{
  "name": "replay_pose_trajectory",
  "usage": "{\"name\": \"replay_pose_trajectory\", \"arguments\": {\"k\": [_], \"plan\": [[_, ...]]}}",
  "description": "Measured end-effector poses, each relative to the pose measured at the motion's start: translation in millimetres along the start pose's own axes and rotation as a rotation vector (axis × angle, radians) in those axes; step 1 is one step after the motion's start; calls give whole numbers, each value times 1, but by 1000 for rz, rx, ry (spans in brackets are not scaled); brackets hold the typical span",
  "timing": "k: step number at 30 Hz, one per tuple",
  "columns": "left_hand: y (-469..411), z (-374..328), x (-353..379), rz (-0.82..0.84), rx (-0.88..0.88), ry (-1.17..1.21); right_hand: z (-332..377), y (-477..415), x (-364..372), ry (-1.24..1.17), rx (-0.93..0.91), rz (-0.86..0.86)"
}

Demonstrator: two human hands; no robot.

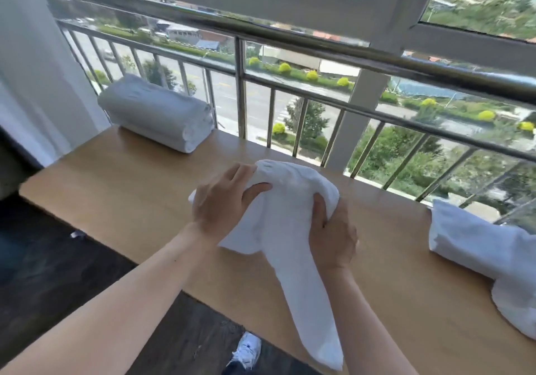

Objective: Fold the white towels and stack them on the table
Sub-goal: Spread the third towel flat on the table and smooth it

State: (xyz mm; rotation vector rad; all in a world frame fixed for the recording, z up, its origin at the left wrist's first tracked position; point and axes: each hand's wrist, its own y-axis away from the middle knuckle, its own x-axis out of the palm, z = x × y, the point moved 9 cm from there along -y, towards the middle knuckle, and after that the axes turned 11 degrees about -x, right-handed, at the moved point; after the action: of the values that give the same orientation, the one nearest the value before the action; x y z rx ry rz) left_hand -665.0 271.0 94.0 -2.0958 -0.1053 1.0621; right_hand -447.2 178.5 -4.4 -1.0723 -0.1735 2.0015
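Your left hand (223,200) and right hand (332,235) both clutch a bunched white towel (284,229) over the middle of the wooden table (116,197). The towel's tail droops past the near edge. The folded towels (156,113) sit stacked far left, and the unfolded towels (478,252) lie at the right. You appear to be starting a fold. Next, the towel likely needs spreading flat.

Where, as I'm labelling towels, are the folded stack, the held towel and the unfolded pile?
folded stack (156,113): head view, top face.
held towel (290,218): head view, bunched middle.
unfolded pile (478,244): head view, crumpled top.
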Motion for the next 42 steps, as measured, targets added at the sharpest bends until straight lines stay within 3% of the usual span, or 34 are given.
{"name": "replay_pose_trajectory", "arguments": {"k": [4, 7, 11, 14, 16, 19, 22, 25, 27, 30, 34, 38, 40, 42], "plan": [[-19, 36, 31, -40, 233, -101, 8, -17, 62, -41, -87, -2], [-15, 75, 73, 102, 242, -143, -5, -19, 122, -23, -85, 174], [11, 126, 129, 376, 25, -202, -51, 1, 186, 59, 7, 498], [30, 192, 160, 663, -496, -59, -69, 7, 198, 80, 74, 609], [36, 230, 166, 662, -753, 71, -71, 8, 195, 73, 125, 613], [14, 259, 165, 483, -820, 69, -63, 4, 189, 42, 178, 542], [-3, 282, 177, 451, -870, 110, -27, -14, 176, 78, 142, 329], [-9, 310, 192, 562, -951, 34, 40, -38, 175, -21, 13, 203], [-9, 326, 202, 668, -974, -5, 81, -52, 192, -153, -35, 278], [-1, 341, 223, 897, -1081, 177, 130, -61, 218, -280, -29, 408], [-4, 343, 243, 1131, -1017, 263, 155, -64, 243, -230, -12, 367], [-3, 339, 261, 1344, -944, 366, 122, -43, 288, -16, 167, 514], [-10, 341, 263, 1375, -884, 426, 110, -29, 297, 54, 198, 514], [-30, 349, 260, 1269, -809, 451, 106, -15, 302, 71, 211, 497]]}}
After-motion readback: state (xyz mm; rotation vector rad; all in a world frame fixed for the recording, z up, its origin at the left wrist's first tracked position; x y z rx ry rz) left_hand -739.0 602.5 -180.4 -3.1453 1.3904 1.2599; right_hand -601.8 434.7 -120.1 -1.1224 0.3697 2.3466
